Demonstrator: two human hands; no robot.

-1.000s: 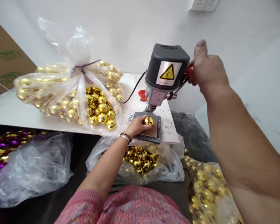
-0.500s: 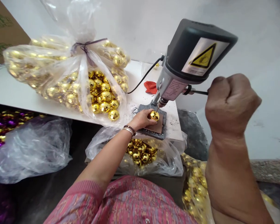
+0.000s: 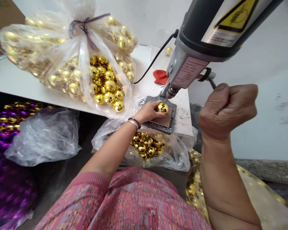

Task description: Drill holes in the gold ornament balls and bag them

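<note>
left hand [image 3: 147,112]: thumb and fingers pinch gold ball, knuckles close to bit; a slip or late release could nick a fingertip.
right hand [image 3: 227,110]: closed in a fist round lever [image 3: 211,83]; too hard a pull could crack the shell, judging by its thin look.
gold ball [image 3: 162,108]: over brown board [image 3: 164,120], under the drill press [image 3: 194,41]; round and shiny, could roll or spin if the pinch is loose.
drill bit [image 3: 166,101]: tip at ball's top, touching or not, can't tell; off-centre entry could skid it down the curve.
bracelets [image 3: 134,123]: on left wrist, near metal base [image 3: 174,118]; might catch its edge.
dark crumbs [image 3: 181,115]: on bench [image 3: 183,127] beside base; grit under the ball could tilt it.
open bag [image 3: 179,158]: just below bench edge; loose plastic could snag the forearm.
</note>
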